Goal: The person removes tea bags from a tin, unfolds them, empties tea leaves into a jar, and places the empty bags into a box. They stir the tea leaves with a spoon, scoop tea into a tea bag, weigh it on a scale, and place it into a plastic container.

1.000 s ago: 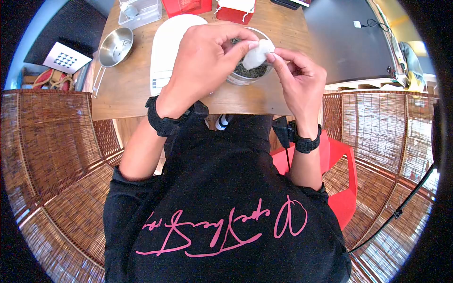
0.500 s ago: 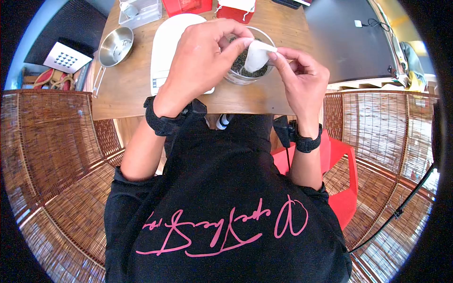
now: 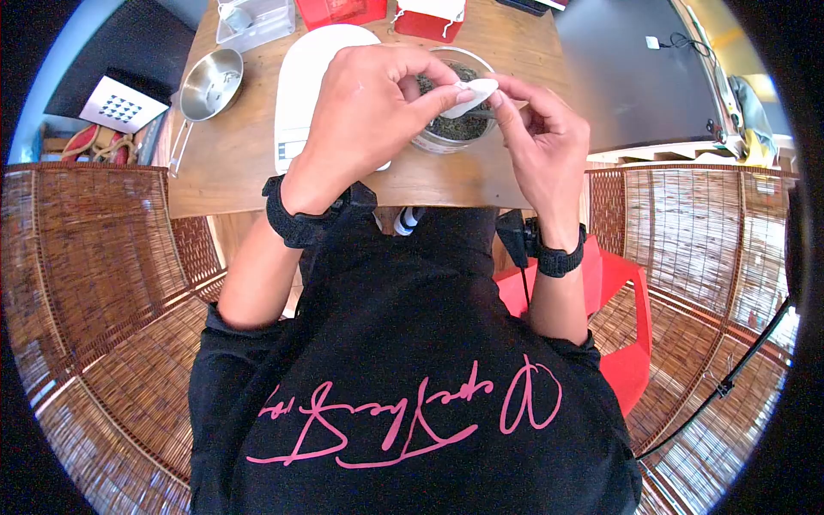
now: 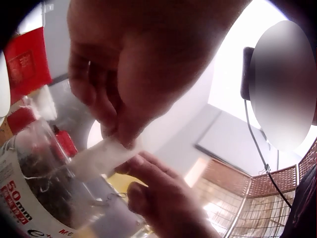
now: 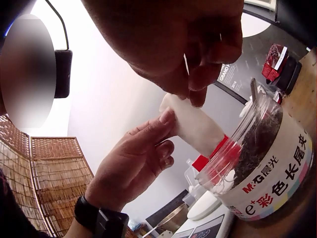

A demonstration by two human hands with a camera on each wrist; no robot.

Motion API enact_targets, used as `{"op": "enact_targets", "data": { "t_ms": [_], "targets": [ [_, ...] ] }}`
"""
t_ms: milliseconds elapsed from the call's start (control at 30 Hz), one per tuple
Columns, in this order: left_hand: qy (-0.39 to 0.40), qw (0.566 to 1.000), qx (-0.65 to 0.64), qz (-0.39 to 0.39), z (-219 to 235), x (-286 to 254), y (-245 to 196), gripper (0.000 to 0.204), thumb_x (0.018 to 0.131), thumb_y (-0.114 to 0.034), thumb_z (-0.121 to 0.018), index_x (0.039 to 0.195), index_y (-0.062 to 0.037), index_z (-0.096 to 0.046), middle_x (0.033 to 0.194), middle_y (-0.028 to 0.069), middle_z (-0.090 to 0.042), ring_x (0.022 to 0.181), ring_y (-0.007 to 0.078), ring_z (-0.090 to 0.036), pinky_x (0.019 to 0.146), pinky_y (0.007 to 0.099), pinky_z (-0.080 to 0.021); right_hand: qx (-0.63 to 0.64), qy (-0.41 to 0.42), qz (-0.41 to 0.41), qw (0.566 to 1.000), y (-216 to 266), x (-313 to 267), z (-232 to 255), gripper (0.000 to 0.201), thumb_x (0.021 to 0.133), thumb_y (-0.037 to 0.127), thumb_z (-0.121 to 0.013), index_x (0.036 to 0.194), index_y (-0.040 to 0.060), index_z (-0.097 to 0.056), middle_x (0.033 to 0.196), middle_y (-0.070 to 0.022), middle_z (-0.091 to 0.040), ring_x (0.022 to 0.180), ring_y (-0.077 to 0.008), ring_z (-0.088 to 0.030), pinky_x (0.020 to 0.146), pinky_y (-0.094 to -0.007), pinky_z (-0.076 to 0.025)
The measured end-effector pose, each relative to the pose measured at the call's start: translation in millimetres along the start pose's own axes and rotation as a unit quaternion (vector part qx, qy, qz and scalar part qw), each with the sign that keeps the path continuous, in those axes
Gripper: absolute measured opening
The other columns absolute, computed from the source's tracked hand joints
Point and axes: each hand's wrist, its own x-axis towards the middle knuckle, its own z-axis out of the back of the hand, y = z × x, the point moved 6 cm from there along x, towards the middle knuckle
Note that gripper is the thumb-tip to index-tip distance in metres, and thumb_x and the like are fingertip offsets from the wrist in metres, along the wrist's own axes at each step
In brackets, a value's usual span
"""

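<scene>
Both hands pinch a small white pouch (image 3: 474, 93) above a clear round tub (image 3: 457, 142) that holds dark, leaf-like bits. The left hand (image 3: 365, 112) grips one side of the pouch's edge between thumb and fingers; the right hand (image 3: 545, 137) pinches the other side. In the left wrist view the pouch (image 4: 101, 156) hangs down toward the tub (image 4: 20, 198), with a thin string beside it. The right wrist view shows the pouch (image 5: 190, 124) pale and soft, and a label with printed characters around the tub (image 5: 270, 186). What the pouch contains cannot be told.
A white scale (image 3: 300, 94) lies left of the tub, and a steel pan (image 3: 211, 84) stands farther left. At the back are a clear plastic box (image 3: 266, 30), a red container (image 3: 343, 9) and a red box (image 3: 427, 24). A red chair (image 3: 618, 283) is beside the person.
The pouch hung lower over the tub half a second ago; now its body is raised and tilted between the fingers. Both hands keep hold of it, with the right hand slightly farther left.
</scene>
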Motion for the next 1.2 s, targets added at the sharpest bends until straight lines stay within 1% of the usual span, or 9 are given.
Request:
{"op": "enact_targets", "data": {
  "t_ms": [167, 233, 433, 500, 667, 800, 1000, 1133, 1200],
  "targets": [
    [-0.001, 1.0, 0.025, 0.004, 5, 1, -4, 0.019, 0.084, -0.021, -0.085, 0.09, -0.0038, -0.08, 0.071, -0.0019, -0.064, 0.057, 0.004, -0.045, 0.051, 0.0236, -0.034, 0.014, 0.0, 0.009, 1.0, 4, 1, 2, 0.014, 0.088, 0.011, -0.08, 0.1, 0.0049, -0.08, 0.08, -0.0023, -0.069, 0.057, -0.0041, -0.046, 0.051, -0.0225, -0.037],
    [0.005, 1.0, 0.027, 0.012, 4, 1, -3, 0.019, 0.084, -0.022, -0.085, 0.09, -0.004, -0.08, 0.072, -0.0022, -0.064, 0.057, 0.0041, -0.044, 0.051, 0.0238, -0.033, -0.026, -0.009, 0.057, 0.998, 5, 1, 4, 0.013, 0.087, 0.011, -0.081, 0.097, 0.0037, -0.079, 0.081, -0.0024, -0.07, 0.057, -0.0038, -0.046, 0.051, -0.0222, -0.037],
    [-0.041, 0.998, -0.011, -0.055, 3, 4, -1, 0.015, 0.089, -0.017, -0.08, 0.095, -0.0042, -0.08, 0.083, 0.0015, -0.073, 0.062, 0.0053, -0.053, 0.055, 0.0229, -0.041, -0.003, -0.023, 0.037, 0.999, 3, 1, 6, 0.012, 0.087, 0.011, -0.081, 0.096, 0.0031, -0.079, 0.08, -0.0031, -0.069, 0.055, -0.0042, -0.047, 0.051, -0.0223, -0.038],
    [-0.053, 0.992, -0.008, -0.112, 4, 4, -5, 0.014, 0.09, -0.015, -0.078, 0.097, -0.0039, -0.079, 0.087, 0.0034, -0.075, 0.064, 0.0057, -0.056, 0.057, 0.0225, -0.044, -0.012, -0.024, 0.043, 0.999, 2, 0, 7, 0.012, 0.087, 0.01, -0.081, 0.096, 0.0029, -0.079, 0.081, -0.0033, -0.07, 0.055, -0.004, -0.048, 0.051, -0.022, -0.038],
    [-0.024, 0.998, 0.005, -0.061, 5, 1, -8, 0.013, 0.089, -0.017, -0.079, 0.097, -0.0056, -0.08, 0.082, 0.001, -0.072, 0.063, 0.0051, -0.055, 0.055, 0.0227, -0.041, -0.004, -0.013, 0.03, 0.999, 10, 0, 5, 0.012, 0.086, 0.01, -0.081, 0.095, 0.0025, -0.078, 0.085, -0.0035, -0.072, 0.055, -0.0037, -0.049, 0.051, -0.0215, -0.038],
    [0.006, 0.999, 0.03, -0.017, 5, 1, -4, 0.014, 0.089, -0.018, -0.08, 0.098, -0.0076, -0.08, 0.077, -0.001, -0.069, 0.062, 0.0047, -0.054, 0.054, 0.0228, -0.04, -0.013, -0.019, 0.066, 0.998, 10, 0, 7, 0.012, 0.086, 0.009, -0.081, 0.095, 0.0025, -0.078, 0.084, -0.0031, -0.071, 0.055, -0.0037, -0.049, 0.051, -0.0216, -0.038],
    [-0.03, 0.995, -0.015, -0.099, 1, 2, -5, 0.015, 0.09, -0.016, -0.078, 0.1, -0.005, -0.079, 0.088, 0.0028, -0.075, 0.064, 0.0061, -0.056, 0.057, 0.0229, -0.044, -0.04, -0.016, 0.06, 0.997, 12, -2, 7, 0.009, 0.086, 0.008, -0.08, 0.092, 0.0023, -0.077, 0.081, -0.0034, -0.07, 0.056, -0.0041, -0.05, 0.051, -0.0223, -0.04],
    [-0.041, 0.995, -0.029, -0.083, 5, 3, -7, 0.014, 0.091, -0.014, -0.076, 0.101, -0.0047, -0.079, 0.094, 0.0043, -0.076, 0.065, 0.0065, -0.057, 0.059, 0.0231, -0.046, -0.039, -0.042, 0.042, 0.997, 12, 2, 12, 0.008, 0.086, 0.008, -0.08, 0.091, 0.0034, -0.077, 0.08, -0.0033, -0.069, 0.056, -0.0045, -0.05, 0.051, -0.0227, -0.04],
    [-0.007, 0.997, 0.001, -0.075, 2, 1, -9, 0.014, 0.09, -0.013, -0.076, 0.102, -0.0051, -0.079, 0.093, 0.0039, -0.076, 0.065, 0.0064, -0.057, 0.059, 0.0229, -0.045, -0.04, -0.024, 0.062, 0.997, 12, 1, 8, 0.008, 0.086, 0.008, -0.08, 0.092, 0.0033, -0.077, 0.08, -0.0033, -0.069, 0.055, -0.0046, -0.05, 0.051, -0.0226, -0.04]
  ]
}}
